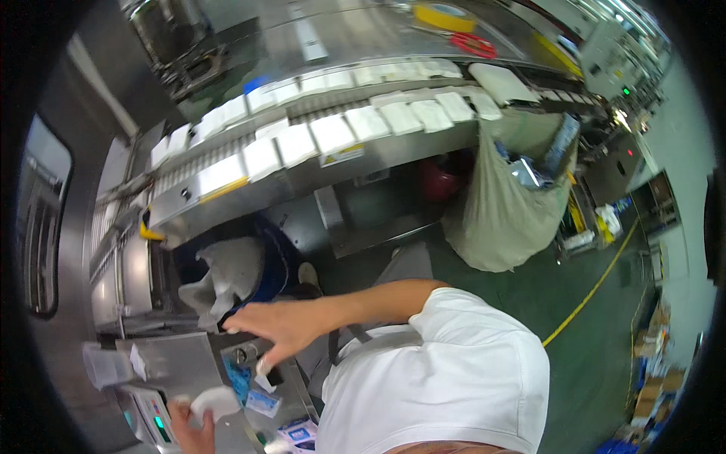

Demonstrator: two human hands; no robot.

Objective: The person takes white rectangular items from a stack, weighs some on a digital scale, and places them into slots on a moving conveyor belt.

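My left hand (193, 433) is at the lower left, its thumb and fingers closed on a white, rounded, flat piece (217, 403); its exact kind is too small to tell. Close beside that hand is a weighing scale (151, 416) with a lit green display. My right arm reaches across to the left, and my right hand (280, 325) hangs in the air with fingers stretched and thumb apart. Nothing shows in it, though a fingertip and the thumb tip look white. Just beyond it, a pale plastic bag (227, 272) lines a dark blue bin (278, 257).
A conveyor (295, 178) carries rows of white, flat pieces. A beige sack (495, 204) hangs at its right, with silver wrappers inside. Blue crumpled material (239, 378) and a small packet (262, 403) lie on the steel bench (178, 359). Yellow tape (445, 17) and red-handled scissors (474, 45) rest on the far surface.
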